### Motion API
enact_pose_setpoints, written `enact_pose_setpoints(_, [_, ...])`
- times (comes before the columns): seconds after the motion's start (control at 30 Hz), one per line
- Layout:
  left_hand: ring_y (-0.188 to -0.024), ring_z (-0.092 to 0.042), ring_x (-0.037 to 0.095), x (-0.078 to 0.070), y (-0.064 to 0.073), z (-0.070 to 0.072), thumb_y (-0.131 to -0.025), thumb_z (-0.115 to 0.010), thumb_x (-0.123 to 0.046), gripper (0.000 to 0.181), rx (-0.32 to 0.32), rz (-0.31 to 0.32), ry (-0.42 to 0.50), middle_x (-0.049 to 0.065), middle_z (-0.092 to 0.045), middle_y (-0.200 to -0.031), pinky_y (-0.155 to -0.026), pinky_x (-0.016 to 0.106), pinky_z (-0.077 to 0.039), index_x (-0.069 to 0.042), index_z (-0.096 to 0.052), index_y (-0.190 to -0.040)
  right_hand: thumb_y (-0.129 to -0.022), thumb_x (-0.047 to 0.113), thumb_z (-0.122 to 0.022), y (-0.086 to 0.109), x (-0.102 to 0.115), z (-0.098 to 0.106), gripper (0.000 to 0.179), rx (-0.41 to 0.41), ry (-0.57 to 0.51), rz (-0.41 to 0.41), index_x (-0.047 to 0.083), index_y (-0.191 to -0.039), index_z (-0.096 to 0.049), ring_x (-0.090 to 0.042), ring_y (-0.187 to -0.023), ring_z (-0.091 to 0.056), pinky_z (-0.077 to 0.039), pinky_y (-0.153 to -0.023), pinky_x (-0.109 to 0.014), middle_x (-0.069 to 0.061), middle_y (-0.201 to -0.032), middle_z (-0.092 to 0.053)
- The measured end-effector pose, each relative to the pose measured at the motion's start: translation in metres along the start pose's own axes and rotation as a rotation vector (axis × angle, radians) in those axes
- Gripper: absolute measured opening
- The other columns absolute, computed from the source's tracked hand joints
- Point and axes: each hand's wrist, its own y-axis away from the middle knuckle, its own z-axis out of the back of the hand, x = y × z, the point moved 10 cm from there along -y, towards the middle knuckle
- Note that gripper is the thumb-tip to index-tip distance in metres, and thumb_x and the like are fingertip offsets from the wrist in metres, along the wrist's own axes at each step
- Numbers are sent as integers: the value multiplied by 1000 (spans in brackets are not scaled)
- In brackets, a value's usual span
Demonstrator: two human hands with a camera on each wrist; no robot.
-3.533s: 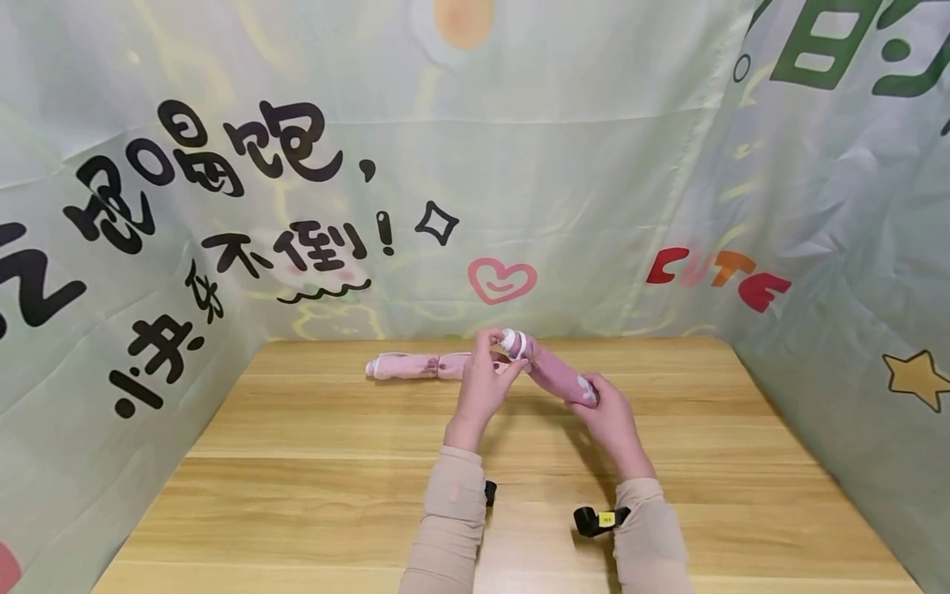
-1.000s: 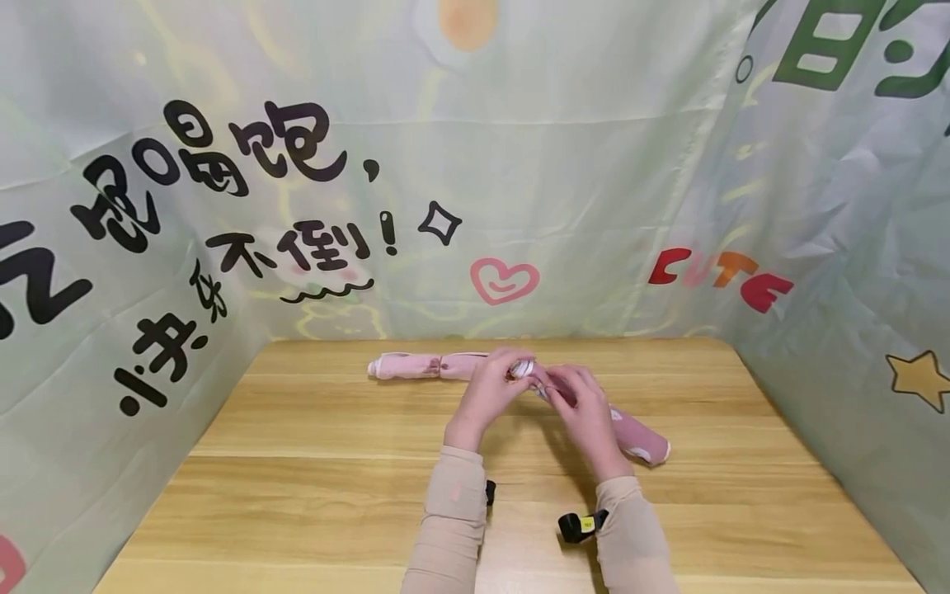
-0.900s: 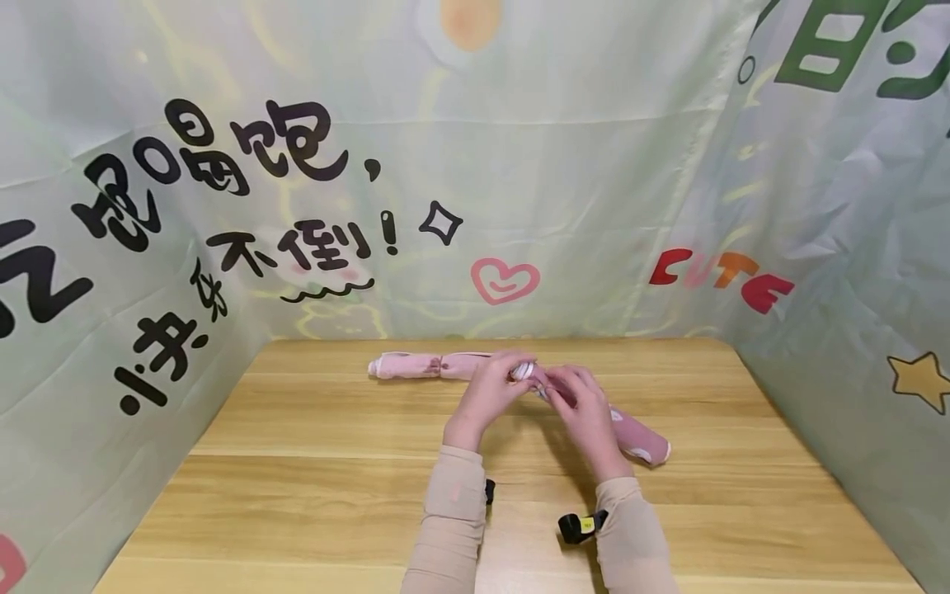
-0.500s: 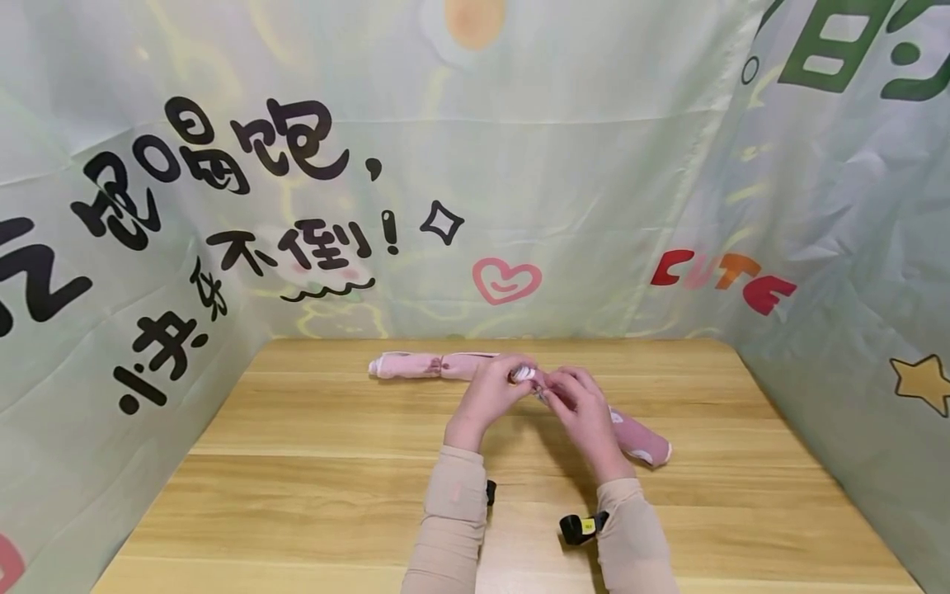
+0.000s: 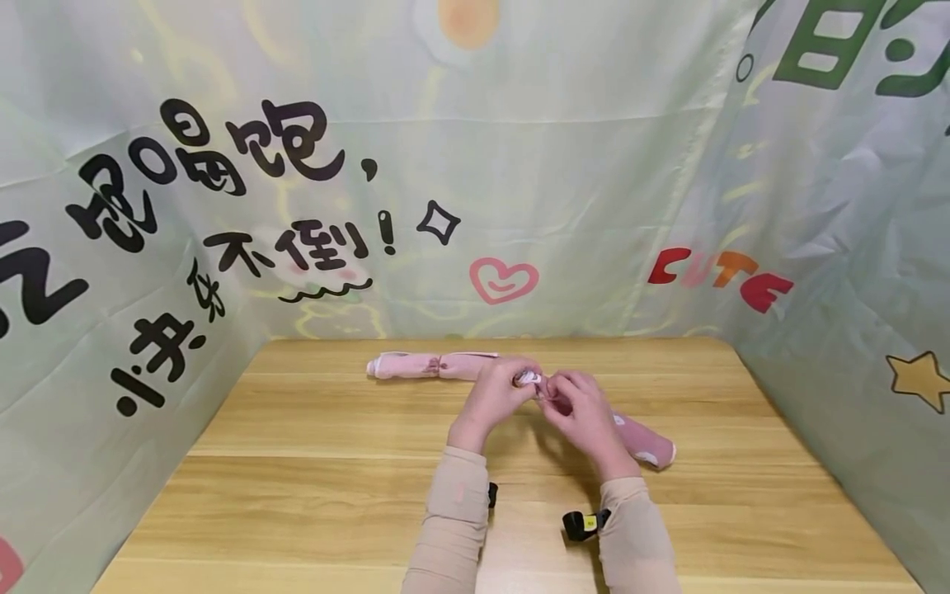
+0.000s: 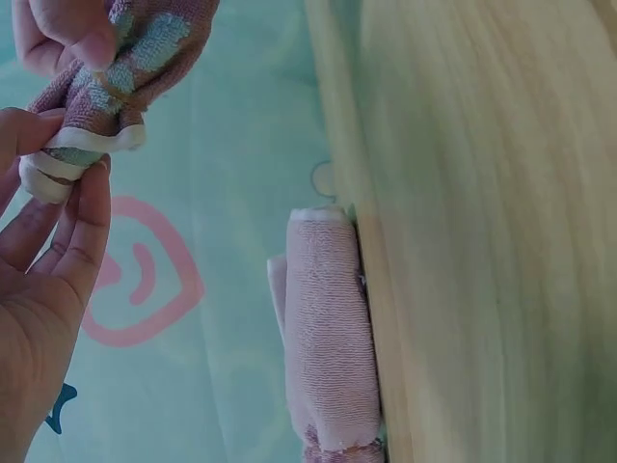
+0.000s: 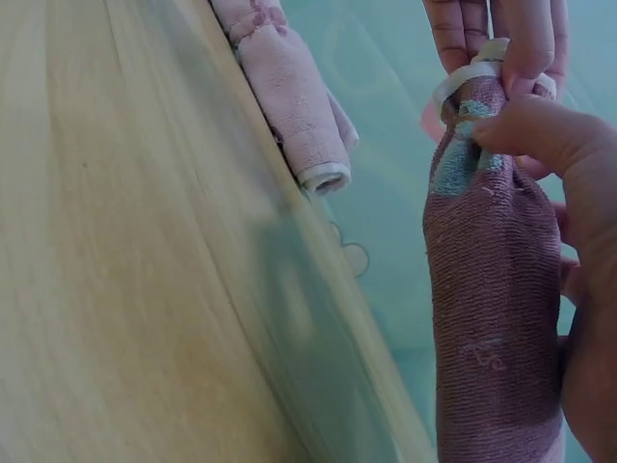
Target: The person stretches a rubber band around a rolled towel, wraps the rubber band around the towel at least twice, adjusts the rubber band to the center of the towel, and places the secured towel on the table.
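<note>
A rolled mauve towel point(image 5: 644, 443) with pale blue patches slants between both hands above the table. My left hand point(image 5: 491, 402) holds its white-edged upper end between thumb and fingers. Close beside it, my right hand point(image 5: 588, 419) wraps around the roll, its thumb pressing near the gathered neck in the right wrist view. A thin brownish band point(image 6: 118, 93) crosses the towel at that narrowed spot in the left wrist view. Behind the left hand, a second rolled towel point(image 5: 406, 365), pale pink and cinched at its middle, lies on the table; the left hand covers its right end in the head view.
The wooden table point(image 5: 312, 495) runs back to a printed cloth backdrop point(image 5: 579, 190), which also hangs along both sides. A black wrist camera point(image 5: 582, 525) sticks out from the right sleeve, low over the table.
Since the oldest frame, my right hand has moved from the mauve towel's lower end up beside my left hand, and the towel's upper end has come down. Over the last second, the fingers shift only slightly.
</note>
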Motion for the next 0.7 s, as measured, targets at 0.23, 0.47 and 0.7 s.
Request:
enact_pose_setpoints(0.23, [-88, -69, 16, 7, 2, 3, -84, -71, -3, 15, -30, 8, 56, 7, -74, -98, -78, 22, -56, -7, -73, -98, -75, 17, -75, -1, 6, -4, 27, 57, 34, 37, 16, -72, -48, -31, -98, -57, -47, -79, -47, -6, -100, -64])
enact_pose_setpoints(0.47, [-85, -66, 14, 15, 4, 11, -84, -68, -2, 19, -41, 71, 115, 7, -74, -99, -76, 20, -55, -8, -73, -101, -79, 17, -73, -2, 9, 2, 31, 12, 1, 65, 14, -68, -45, -25, -90, -54, -42, -75, -38, -6, -95, -63])
enact_pose_setpoints(0.7, [-74, -60, 8, 27, 9, 17, -84, -66, -2, 21, -52, 124, 183, 8, -73, -98, -63, 19, -53, -9, -72, -103, -79, 17, -72, -1, 4, 8, 31, -8, -21, 63, 14, -64, -45, -25, -89, -53, -42, -74, -38, -5, -92, -63])
